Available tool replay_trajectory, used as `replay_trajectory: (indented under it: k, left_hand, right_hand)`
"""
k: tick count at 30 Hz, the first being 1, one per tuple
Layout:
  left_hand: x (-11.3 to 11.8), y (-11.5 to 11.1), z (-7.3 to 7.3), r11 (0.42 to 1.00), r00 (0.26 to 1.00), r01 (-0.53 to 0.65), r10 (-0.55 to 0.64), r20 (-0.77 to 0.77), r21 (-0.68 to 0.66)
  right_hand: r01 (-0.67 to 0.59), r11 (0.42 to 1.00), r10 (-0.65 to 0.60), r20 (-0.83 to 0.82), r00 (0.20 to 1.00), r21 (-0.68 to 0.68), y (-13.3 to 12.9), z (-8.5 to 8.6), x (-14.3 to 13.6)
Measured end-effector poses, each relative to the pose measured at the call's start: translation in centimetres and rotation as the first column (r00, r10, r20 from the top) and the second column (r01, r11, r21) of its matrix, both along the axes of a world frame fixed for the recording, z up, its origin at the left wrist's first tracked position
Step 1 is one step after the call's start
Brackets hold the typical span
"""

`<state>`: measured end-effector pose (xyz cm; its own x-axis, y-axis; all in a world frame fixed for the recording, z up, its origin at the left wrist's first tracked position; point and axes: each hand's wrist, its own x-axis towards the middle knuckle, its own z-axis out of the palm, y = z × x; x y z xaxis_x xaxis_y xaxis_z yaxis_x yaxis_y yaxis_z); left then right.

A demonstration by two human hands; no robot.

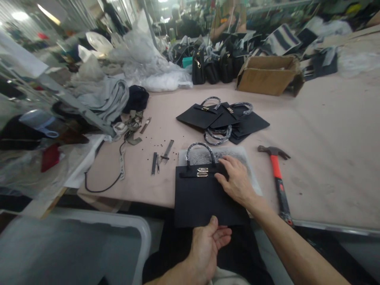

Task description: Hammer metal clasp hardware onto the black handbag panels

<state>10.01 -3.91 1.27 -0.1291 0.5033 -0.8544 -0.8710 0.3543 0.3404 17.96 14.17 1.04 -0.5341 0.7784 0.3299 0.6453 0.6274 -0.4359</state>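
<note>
A black bag panel (204, 202) lies at the table's front edge, its lower part overhanging. It bears a plastic-wrapped arched handle (199, 145) and two small metal fittings (202, 172) on a strap. My right hand (236, 180) is at the panel's upper right, fingers apart, beside the strap's end. Below, my left hand (206, 247) is palm up at the panel's lower edge, its thumb tip against the edge and its fingers loosely curled, with nothing visible in them. A speckled pale sheet (252, 174) is partly under the panel.
A red-handled hammer (276, 170) lies to the right. Punch tools (168, 151) are to the left. Behind are a pile of black handled panels (252, 122), a cardboard box (267, 77) and black bags (198, 67). A grey bin (145, 233) stands lower left.
</note>
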Motion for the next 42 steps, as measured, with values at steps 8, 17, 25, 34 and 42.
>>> replay_trajectory:
  k: [8, 17, 25, 34, 42]
  left_hand:
    - [0.5, 0.2, 0.1, 1.000, 0.998, 0.029, -0.029, 0.050, -0.012]
    - [0.5, 0.8, 0.3, 0.998, 0.995, 0.051, -0.047, 0.086, -0.045]
    - [0.8, 1.0, -0.4, 0.996, 0.991, 0.087, -0.085, 0.100, -0.015]
    - [-4.9, -1.6, 2.0, 0.763, 0.755, 0.604, -0.641, 0.140, 0.231]
    - [-23.2, 6.4, 3.9, 0.840, -0.120, 0.338, -0.409, -0.904, -0.425]
  right_hand:
    - [-0.079, 0.996, 0.073, 0.155, 0.985, 0.032, -0.4, -0.8, -2.3]
    - [-0.045, 0.998, 0.039, 0.136, 0.990, 0.043, -0.3, -1.4, -1.1]
    - [-0.028, 0.998, 0.019, 0.147, 0.989, 0.059, -0.1, -1.4, -0.7]
    - [-0.017, 0.997, 0.008, 0.124, 0.992, 0.071, 0.1, -1.7, -0.6]
    - [-0.009, 0.987, -0.008, 0.102, 0.995, 0.162, 0.9, -2.9, -0.6]
